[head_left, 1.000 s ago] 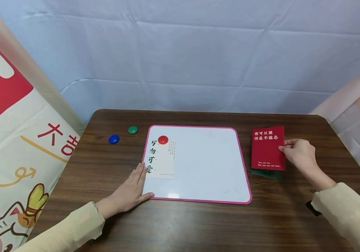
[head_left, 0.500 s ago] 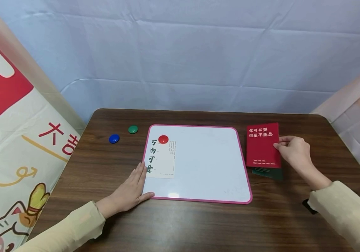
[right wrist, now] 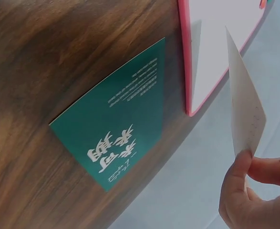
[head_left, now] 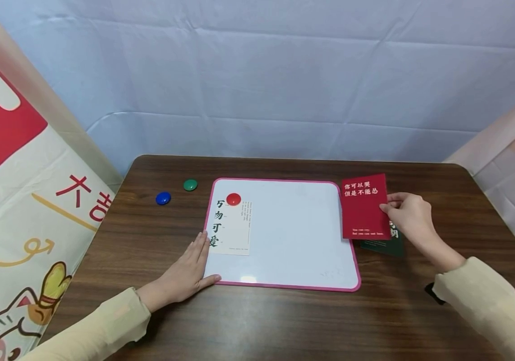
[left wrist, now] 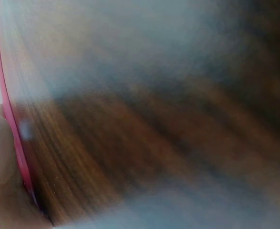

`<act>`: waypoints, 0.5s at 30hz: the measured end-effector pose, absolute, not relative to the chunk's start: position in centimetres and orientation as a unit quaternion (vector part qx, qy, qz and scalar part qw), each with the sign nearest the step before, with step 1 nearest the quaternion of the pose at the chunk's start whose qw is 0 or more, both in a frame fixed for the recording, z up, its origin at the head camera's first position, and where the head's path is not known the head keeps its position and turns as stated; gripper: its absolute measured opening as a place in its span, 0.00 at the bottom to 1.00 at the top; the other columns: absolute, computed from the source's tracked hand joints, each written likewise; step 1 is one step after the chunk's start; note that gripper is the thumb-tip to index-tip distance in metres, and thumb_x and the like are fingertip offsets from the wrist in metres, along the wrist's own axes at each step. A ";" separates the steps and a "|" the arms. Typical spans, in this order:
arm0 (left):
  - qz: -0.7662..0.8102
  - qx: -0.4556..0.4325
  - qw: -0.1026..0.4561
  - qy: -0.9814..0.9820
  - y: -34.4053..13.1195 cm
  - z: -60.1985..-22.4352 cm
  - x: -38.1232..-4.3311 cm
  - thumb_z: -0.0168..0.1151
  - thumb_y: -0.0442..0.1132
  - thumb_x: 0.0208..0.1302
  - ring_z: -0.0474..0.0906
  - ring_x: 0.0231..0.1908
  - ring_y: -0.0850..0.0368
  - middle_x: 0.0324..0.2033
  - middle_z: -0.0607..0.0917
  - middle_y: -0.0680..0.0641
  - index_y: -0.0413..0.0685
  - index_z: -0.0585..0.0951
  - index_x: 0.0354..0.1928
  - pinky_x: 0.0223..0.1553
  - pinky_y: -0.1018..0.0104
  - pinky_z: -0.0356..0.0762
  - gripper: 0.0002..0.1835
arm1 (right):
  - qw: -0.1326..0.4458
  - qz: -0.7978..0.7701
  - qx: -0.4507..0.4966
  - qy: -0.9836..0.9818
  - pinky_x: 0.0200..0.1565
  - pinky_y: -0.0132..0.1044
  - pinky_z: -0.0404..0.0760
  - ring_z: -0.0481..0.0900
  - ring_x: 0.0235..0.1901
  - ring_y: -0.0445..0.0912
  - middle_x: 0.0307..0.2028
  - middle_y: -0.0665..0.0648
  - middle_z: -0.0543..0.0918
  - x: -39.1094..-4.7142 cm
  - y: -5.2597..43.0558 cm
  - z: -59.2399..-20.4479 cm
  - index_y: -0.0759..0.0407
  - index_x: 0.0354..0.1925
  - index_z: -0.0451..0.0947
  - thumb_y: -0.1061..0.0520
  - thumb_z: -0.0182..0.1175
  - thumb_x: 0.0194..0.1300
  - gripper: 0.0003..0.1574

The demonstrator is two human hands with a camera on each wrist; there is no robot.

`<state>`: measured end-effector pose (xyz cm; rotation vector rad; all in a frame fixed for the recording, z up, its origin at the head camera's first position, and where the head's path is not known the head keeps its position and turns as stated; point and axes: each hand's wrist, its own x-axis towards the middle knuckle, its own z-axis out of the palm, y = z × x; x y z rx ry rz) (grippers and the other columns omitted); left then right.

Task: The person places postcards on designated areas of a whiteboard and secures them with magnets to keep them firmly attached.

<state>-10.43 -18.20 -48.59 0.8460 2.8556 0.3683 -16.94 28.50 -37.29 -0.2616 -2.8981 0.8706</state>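
Observation:
A red card (head_left: 363, 213) with white lettering is pinched at its right edge by my right hand (head_left: 412, 215). It is held above the table and overlaps the right border of a whiteboard (head_left: 298, 240) with a pink rim; the right wrist view shows the card's pale back (right wrist: 244, 100). Beneath it a green card (right wrist: 125, 109) lies on the table. My left hand (head_left: 185, 271) rests with straight fingers along the board's lower left corner. Near those fingertips a white card (head_left: 235, 235) lies on the board, a round red magnet (head_left: 233, 199) at its top edge.
A blue magnet (head_left: 163, 198) and a green magnet (head_left: 190, 185) lie on the brown wooden table (head_left: 257, 326), left of the board. Behind the table hangs a pale cloth (head_left: 275, 75). A printed banner (head_left: 36, 200) stands at the left.
My right hand has carried the red card leftward, from above the green card to over the whiteboard's right border. More of the green card now shows. My left hand has stayed in place.

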 end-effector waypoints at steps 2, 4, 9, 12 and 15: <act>0.122 0.282 0.070 0.949 -18.2 -48.6 -10.4 0.42 0.66 0.62 0.35 0.69 0.45 0.69 0.40 0.35 0.31 0.43 0.68 0.65 0.54 0.46 0.50 | 0.048 0.284 -0.083 -0.954 0.17 0.33 0.69 0.74 0.20 0.45 0.30 0.69 0.80 -16.6 27.8 -36.7 0.77 0.42 0.74 0.60 0.59 0.59 0.19; 0.122 0.282 0.069 0.949 -18.2 -48.6 -10.5 0.42 0.66 0.62 0.35 0.69 0.45 0.69 0.40 0.35 0.31 0.43 0.68 0.65 0.54 0.46 0.49 | 0.047 0.286 -0.081 -0.954 0.17 0.32 0.69 0.74 0.21 0.47 0.31 0.70 0.80 -16.5 27.4 -36.5 0.78 0.42 0.74 0.60 0.58 0.59 0.20; 0.122 0.285 0.064 0.949 -18.2 -48.7 -10.5 0.43 0.65 0.62 0.35 0.69 0.45 0.69 0.41 0.35 0.30 0.44 0.68 0.65 0.53 0.47 0.49 | 0.048 0.298 -0.073 -0.951 0.18 0.32 0.72 0.76 0.24 0.50 0.32 0.71 0.79 -16.5 26.9 -36.6 0.78 0.43 0.73 0.61 0.58 0.59 0.20; 0.123 0.286 0.063 0.948 -18.2 -48.7 -10.5 0.44 0.65 0.62 0.36 0.69 0.44 0.69 0.41 0.34 0.30 0.44 0.68 0.65 0.53 0.47 0.49 | 0.050 0.303 -0.067 -0.949 0.19 0.31 0.73 0.76 0.24 0.50 0.32 0.71 0.79 -16.5 26.5 -36.7 0.78 0.44 0.73 0.61 0.59 0.59 0.21; 0.123 0.286 0.063 0.948 -18.2 -48.7 -10.5 0.44 0.65 0.62 0.35 0.69 0.44 0.69 0.41 0.34 0.30 0.44 0.68 0.65 0.53 0.47 0.49 | 0.051 0.307 -0.061 -0.948 0.19 0.31 0.73 0.76 0.23 0.49 0.32 0.71 0.79 -16.5 26.2 -36.8 0.78 0.43 0.73 0.61 0.59 0.59 0.20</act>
